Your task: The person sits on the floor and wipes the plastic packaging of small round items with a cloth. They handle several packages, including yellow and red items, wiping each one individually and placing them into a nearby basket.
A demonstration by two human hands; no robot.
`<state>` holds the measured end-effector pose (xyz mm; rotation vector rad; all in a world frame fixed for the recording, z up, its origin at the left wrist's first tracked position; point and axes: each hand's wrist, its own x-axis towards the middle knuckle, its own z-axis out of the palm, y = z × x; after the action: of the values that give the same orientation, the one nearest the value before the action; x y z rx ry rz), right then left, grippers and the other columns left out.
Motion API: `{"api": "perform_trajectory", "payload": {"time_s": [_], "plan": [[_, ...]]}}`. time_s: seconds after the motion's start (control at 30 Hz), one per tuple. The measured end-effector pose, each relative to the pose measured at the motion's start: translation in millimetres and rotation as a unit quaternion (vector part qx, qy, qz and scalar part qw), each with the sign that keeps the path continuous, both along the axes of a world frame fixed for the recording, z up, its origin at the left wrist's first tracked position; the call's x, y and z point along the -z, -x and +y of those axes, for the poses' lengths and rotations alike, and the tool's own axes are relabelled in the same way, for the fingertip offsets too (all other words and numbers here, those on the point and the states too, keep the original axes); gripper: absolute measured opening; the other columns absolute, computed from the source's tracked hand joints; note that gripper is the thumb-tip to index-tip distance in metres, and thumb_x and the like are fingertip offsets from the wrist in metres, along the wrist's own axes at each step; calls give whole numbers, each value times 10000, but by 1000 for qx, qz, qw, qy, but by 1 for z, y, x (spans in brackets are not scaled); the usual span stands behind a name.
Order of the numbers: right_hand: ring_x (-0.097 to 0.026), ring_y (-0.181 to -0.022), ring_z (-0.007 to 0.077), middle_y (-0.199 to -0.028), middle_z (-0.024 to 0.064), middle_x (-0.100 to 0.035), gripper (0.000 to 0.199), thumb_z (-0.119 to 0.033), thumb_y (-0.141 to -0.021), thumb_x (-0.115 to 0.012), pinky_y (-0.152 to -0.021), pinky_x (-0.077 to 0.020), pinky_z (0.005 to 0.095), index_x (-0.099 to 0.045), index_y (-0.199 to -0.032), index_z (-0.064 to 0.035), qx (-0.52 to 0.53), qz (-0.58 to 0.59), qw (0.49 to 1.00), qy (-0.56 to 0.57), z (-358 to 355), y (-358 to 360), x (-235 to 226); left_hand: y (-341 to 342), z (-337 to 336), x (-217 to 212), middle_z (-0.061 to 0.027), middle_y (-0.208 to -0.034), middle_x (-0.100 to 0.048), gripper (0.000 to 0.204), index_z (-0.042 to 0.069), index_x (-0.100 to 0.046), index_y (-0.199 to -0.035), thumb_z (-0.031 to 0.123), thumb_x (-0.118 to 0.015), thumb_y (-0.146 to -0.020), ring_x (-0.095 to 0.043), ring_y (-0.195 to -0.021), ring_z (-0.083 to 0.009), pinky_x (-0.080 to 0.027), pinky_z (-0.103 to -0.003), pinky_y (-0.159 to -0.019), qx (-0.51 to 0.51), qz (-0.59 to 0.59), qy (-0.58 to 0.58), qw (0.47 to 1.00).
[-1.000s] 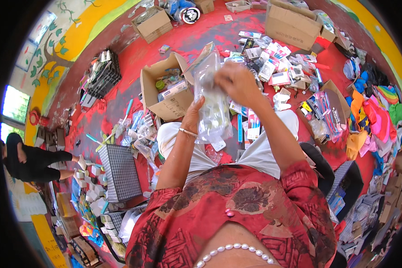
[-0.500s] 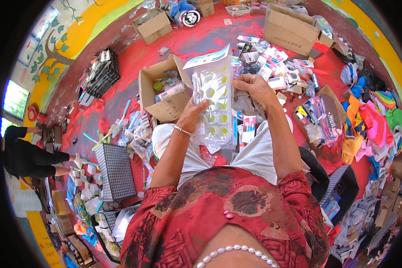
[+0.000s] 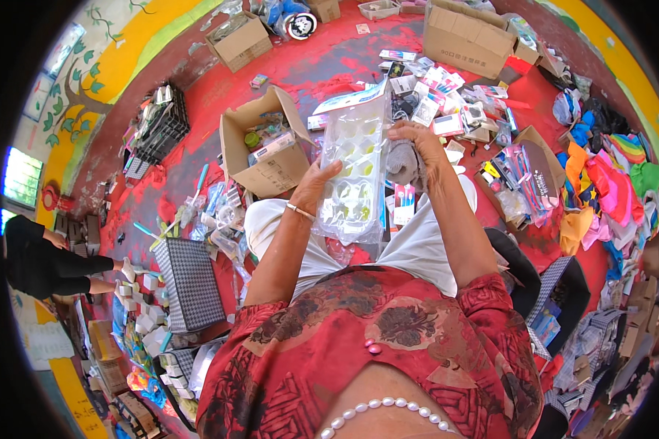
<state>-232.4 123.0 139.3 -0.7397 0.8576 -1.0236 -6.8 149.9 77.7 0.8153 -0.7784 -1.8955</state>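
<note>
A clear plastic ice cube tray (image 3: pixel 353 192) with green patches in its rounded cups is upright above my lap, in a clear bag with a blue and white header card. My left hand (image 3: pixel 315 186) is closed on its left side, thumb across the front. At its upper right edge, my right hand (image 3: pixel 421 141) pinches the bag between thumb and fingers. A grey fuzzy cloth (image 3: pixel 403 162) shows just below my right hand; whether I touch it is hard to see. Just beyond my left hand stands an open cardboard box (image 3: pixel 271 172) with small packaged goods and a green-lidded jar.
Small packages (image 3: pixel 447 102) lie heaped on the red floor ahead. To my right are a box of packaged items (image 3: pixel 523 183) and bright cloths (image 3: pixel 615 190). A checked box (image 3: pixel 189 285) stands left, and a person in black (image 3: pixel 47 256) is at far left.
The ice cube tray has tilted, so its header card looks shorter and the glare has shifted. Both hands keep their grip. The whole view has shifted slightly.
</note>
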Motion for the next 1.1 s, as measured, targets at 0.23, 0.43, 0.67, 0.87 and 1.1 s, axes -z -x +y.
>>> {"api": "perform_trajectory", "payload": {"time_s": [0.23, 0.43, 0.67, 0.87, 1.1], "plan": [[-616, -655, 131, -790, 56, -646, 156, -165, -823, -621, -606, -504, 258, -640, -860, -14, -63, 66, 994, 56, -18, 9, 2, -2, -2, -6, -91, -1069, -591, 598, 9, -429, -1244, 163, -734, -754, -606, -912, -176, -517, -304, -773, -28, -53, 22, 998], [-595, -616, 114, -751, 47, -647, 97, -90, -772, -643, -580, -490, 254, -669, -800, -2, -20, 22, 996, 80, -29, 8, 16, -2, -5, 4, -78, -1054, -593, 585, 9, -437, -1240, 198, -725, -768, -604, -903, -171, -511, -308, -772, 16, -10, 32, 999], [-578, -580, 112, -673, 46, -629, 107, -95, -770, -650, -563, -482, 247, -653, -769, 12, 68, 173, 981, 60, -22, 9, 18, 7, 2, 12, -63, -1114, -586, 539, 40, -453, -1250, 279, -664, -815, -608, -956, -168, -492, -307, -842, -6, -106, -31, 994], [-583, -624, 157, -694, 45, -595, 138, -160, -755, -677, -585, -470, 292, -621, -746, -34, 206, 274, 867, 362, 3, -10, -10, 5, -1, 8, -83, -1057, -600, 478, 23, -459, -1226, 213, -652, -831, -615, -911, -184, -517, -318, -760, -9, -16, -34, 999], [-595, -724, 269, -769, 90, -588, 111, -172, -740, -666, -608, -462, 362, -632, -769, -70, 239, 475, 718, 450, -52, -11, -9, -5, 8, 16, -72, -1126, -566, 602, 1, -401, -1288, 245, -669, -808, -580, -976, -144, -476, -296, -848, 4, -100, 19, 995]]}}
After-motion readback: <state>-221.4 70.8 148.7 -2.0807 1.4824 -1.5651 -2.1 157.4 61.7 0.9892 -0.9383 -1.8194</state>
